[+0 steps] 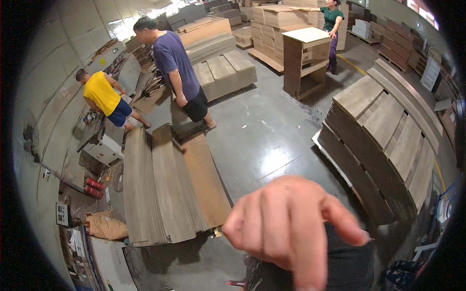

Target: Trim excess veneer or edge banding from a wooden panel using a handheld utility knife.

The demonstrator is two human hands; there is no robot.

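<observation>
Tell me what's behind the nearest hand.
Grey floor and something black show around the hand; whatever lies directly behind it is covered and cannot be seen.

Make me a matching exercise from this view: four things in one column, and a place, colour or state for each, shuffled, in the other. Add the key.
Column one
1. Near hand
2. Panel stack with gaps across its top
3. Cabinet with a pale top
4. Pair of cylinders

Column two
A. Red, in the left part of the view
B. Beside the person in the green top
C. Thumb spread apart, nothing visible in the grip
D. Up and to the right of the near hand

Right pairs: 1-C, 2-D, 3-B, 4-A
</observation>
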